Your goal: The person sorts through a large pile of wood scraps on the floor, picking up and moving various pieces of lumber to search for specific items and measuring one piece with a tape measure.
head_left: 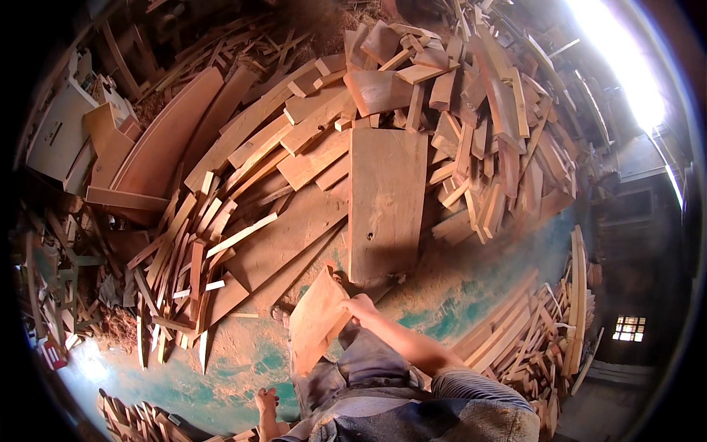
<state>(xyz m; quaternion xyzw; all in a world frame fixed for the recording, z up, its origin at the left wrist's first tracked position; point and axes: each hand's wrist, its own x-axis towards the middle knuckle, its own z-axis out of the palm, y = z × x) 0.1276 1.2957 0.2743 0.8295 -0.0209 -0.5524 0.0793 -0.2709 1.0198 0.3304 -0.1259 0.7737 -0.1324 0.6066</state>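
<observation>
A flat, pale wooden board (315, 331) with one uneven edge is tilted in front of my legs. My right hand (358, 306) is closed on its right edge, near the upper end. My left hand (266, 402) hangs at my left side over the dusty floor, away from the board. Its fingers are loosely bent and apart, with nothing seen in them. Just beyond the held board lies a wide wooden plank (387, 199) with a small dark knot, its far end against stacked offcuts.
Heaped wood blocks (456, 88) rise ahead and to the right. Thin strips (195, 265) lie in a jumble at left, near a large brown panel (168, 132). More stacked lumber (508, 331) stands close on my right. Sawdust covers the green floor (258, 361).
</observation>
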